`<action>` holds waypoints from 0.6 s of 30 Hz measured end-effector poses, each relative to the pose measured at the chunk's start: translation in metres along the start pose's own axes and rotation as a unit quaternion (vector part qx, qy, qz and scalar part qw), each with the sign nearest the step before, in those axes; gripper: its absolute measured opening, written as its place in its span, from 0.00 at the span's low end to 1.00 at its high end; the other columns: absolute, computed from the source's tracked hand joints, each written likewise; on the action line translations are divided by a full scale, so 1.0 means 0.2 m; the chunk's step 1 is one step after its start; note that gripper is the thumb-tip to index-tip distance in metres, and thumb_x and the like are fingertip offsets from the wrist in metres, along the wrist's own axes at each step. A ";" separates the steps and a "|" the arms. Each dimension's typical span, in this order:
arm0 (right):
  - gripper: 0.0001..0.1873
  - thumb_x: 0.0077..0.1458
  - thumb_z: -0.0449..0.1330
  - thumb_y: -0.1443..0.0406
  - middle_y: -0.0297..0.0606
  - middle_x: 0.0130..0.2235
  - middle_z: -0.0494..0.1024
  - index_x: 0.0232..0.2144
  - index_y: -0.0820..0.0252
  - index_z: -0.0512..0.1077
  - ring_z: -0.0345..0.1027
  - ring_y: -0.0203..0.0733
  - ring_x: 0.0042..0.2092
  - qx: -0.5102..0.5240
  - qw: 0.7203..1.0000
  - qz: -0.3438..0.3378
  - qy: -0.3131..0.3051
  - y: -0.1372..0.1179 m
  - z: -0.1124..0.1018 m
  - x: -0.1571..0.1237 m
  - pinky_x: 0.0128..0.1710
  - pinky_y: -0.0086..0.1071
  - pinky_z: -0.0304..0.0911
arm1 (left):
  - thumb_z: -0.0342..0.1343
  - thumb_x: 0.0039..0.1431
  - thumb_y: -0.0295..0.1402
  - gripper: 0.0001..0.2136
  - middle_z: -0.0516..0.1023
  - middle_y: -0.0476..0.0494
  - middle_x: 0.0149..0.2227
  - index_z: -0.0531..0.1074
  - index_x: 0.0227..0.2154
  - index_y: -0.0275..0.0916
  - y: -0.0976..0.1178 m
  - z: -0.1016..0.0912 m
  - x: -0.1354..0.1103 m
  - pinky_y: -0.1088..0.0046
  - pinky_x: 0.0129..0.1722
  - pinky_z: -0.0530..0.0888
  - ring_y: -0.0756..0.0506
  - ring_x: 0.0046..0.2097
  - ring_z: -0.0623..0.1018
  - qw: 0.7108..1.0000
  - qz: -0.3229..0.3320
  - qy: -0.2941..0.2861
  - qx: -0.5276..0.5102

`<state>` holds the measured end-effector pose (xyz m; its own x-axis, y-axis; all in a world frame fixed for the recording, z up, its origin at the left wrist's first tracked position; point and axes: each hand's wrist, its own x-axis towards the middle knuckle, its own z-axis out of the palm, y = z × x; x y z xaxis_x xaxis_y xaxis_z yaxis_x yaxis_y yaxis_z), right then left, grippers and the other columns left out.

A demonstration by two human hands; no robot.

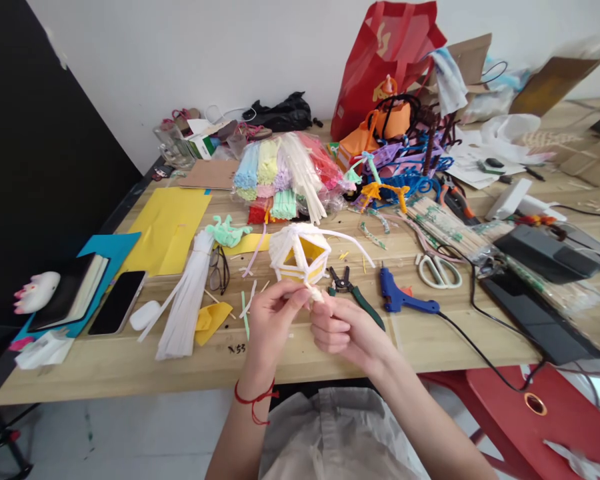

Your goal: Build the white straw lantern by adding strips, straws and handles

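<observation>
Lantern frame (300, 253): white pipe cleaners over yellow panels
Glue gun (397, 295): bright blue, orange trigger
Pliers (353, 290): black jaws, dark green handles
Scissors (439, 272): white handles
Paper sheet (167, 227): plain yellow
Pipe-cleaner packs (285, 175): pastel blue, yellow-green, pink, white and red in stripes
Bag (383, 60): red
Wrist cord (253, 399): red
Surface (430, 340): pale wood grain
Stool (535, 407): red

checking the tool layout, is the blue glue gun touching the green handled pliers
Apart. The head view shows bare table between the blue glue gun and the green handled pliers, which lie side by side.
</observation>
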<state>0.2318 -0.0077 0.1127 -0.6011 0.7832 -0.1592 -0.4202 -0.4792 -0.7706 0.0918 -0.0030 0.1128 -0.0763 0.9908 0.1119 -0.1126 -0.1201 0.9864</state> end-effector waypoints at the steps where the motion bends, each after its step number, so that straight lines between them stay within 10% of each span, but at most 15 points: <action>1: 0.20 0.59 0.54 0.50 0.20 0.17 0.45 0.25 0.57 0.60 0.35 0.29 0.18 0.025 0.999 0.016 -0.015 0.00 0.00 0.00 0.16 0.26 0.39 | 0.64 0.52 0.36 0.06 0.77 0.49 0.22 0.80 0.27 0.39 0.00 0.00 0.00 0.79 0.29 0.70 0.52 0.26 0.73 1.000 -0.001 0.002 -0.004; 4: 0.18 0.61 0.53 0.52 0.24 0.17 0.54 0.28 0.59 0.66 0.44 0.30 0.19 -0.115 0.988 -0.071 0.070 0.00 0.00 0.00 0.20 0.27 0.45 | 0.64 0.53 0.35 0.05 0.76 0.50 0.23 0.80 0.28 0.40 0.00 -0.01 0.01 0.79 0.31 0.70 0.52 0.27 0.74 1.000 0.006 0.020 0.008; 10: 0.11 0.62 0.52 0.63 0.35 0.27 0.67 0.29 0.60 0.70 0.58 0.36 0.29 -0.478 0.806 -0.286 0.200 0.02 0.02 -0.01 0.32 0.31 0.54 | 0.63 0.54 0.33 0.05 0.75 0.52 0.21 0.80 0.26 0.40 0.00 0.00 0.00 0.79 0.32 0.69 0.53 0.26 0.72 0.998 0.025 0.032 0.051; 14: 0.14 0.62 0.53 0.59 0.32 0.24 0.64 0.26 0.60 0.67 0.54 0.33 0.26 -0.329 0.904 -0.215 0.170 0.02 0.02 0.00 0.28 0.29 0.51 | 0.63 0.54 0.34 0.06 0.75 0.52 0.21 0.79 0.24 0.40 0.00 -0.01 0.00 0.78 0.31 0.69 0.53 0.26 0.72 0.999 0.009 0.012 0.033; 18: 0.22 0.58 0.56 0.52 0.22 0.17 0.45 0.21 0.56 0.55 0.35 0.29 0.19 0.022 0.999 -0.023 -0.023 0.00 0.01 0.02 0.18 0.27 0.38 | 0.64 0.53 0.37 0.08 0.74 0.51 0.20 0.79 0.22 0.39 0.01 -0.02 0.01 0.76 0.31 0.69 0.53 0.25 0.70 0.999 -0.013 -0.019 -0.024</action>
<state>0.2279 -0.0053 0.1143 -0.6104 0.7862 -0.0960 -0.4763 -0.4612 -0.7486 0.0883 -0.0005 0.1144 -0.0343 0.9951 0.0927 -0.1613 -0.0971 0.9821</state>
